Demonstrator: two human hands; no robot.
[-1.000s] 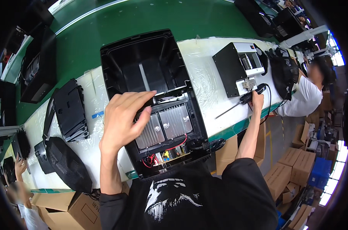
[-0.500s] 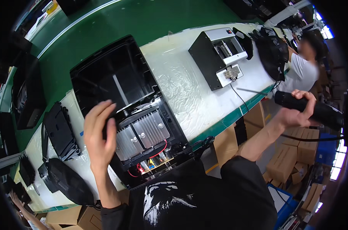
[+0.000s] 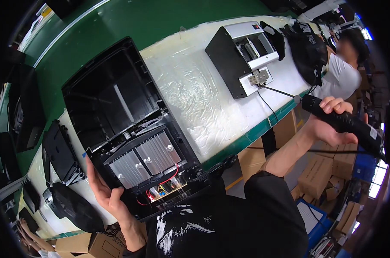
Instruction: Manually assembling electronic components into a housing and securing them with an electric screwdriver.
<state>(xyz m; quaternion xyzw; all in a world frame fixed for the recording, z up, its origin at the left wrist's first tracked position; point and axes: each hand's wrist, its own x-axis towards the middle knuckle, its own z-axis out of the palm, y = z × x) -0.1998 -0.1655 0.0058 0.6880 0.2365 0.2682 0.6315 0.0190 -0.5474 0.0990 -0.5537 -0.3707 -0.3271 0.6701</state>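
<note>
1. Step in hand: the power screwdriver [image 3: 353,125] appears to be presented to the black-and-silver box [image 3: 227,64], its long shaft [image 3: 280,91] pointing at the small metal fitting [image 3: 258,78]. Tip contact cannot be confirmed.
2. Next move, in judgement: it calls for a steady wrist and the shaft kept in line with the fitting.
3. Right hand [image 3: 326,129]: fingers wrapped firmly around the screwdriver body, beyond the tabletop [image 3: 190,94] edge. The forearm reaches out to the right; the tool slants up and left.
4. Left hand [image 3: 109,197]: spread, thumb apart from the extended fingers, at the near left side of the open black housing [image 3: 117,103]. It appears to steady that wall; full contact cannot be told.
5. Location: the housing lies on the tabletop in front of the person, left of the box. Its near half carries 2 finned metal blocks [image 3: 158,152] and a red wire [image 3: 174,174].
</note>
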